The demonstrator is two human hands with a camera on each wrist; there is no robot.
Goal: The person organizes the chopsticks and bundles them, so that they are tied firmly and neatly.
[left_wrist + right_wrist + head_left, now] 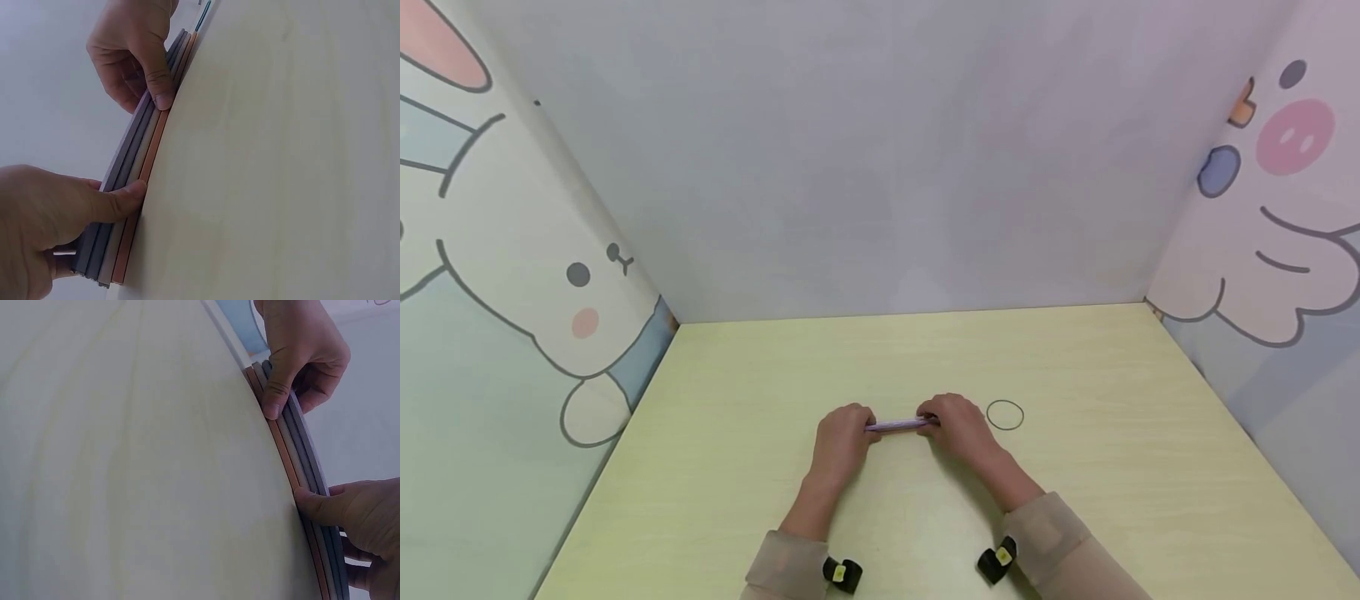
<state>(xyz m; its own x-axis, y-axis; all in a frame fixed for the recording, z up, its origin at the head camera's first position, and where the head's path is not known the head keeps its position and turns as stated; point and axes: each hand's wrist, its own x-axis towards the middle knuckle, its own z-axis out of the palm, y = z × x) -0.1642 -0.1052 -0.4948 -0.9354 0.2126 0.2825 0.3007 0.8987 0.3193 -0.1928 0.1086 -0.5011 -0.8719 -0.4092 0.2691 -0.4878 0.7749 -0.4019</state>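
Observation:
Several slim, unsharpened pencils (897,425) lie side by side in a bundle, copper, grey, dark grey and lilac in colour. My left hand (841,442) pinches the bundle near its left end, thumb on the near side. Towards the other end my right hand (958,429) grips it the same way. The left wrist view shows the left thumb (119,203) across the pencils (140,162), their blunt ends sticking out below. In the right wrist view the right thumb (319,506) presses against the copper pencil (284,453). The far fingers are partly hidden behind the bundle.
A thin dark ring, like a rubber band (1005,415), lies flat on the pale wooden table (737,500) just right of my right hand. A plain wall (880,167) rises behind, with cartoon-printed side walls (497,400) at left and right.

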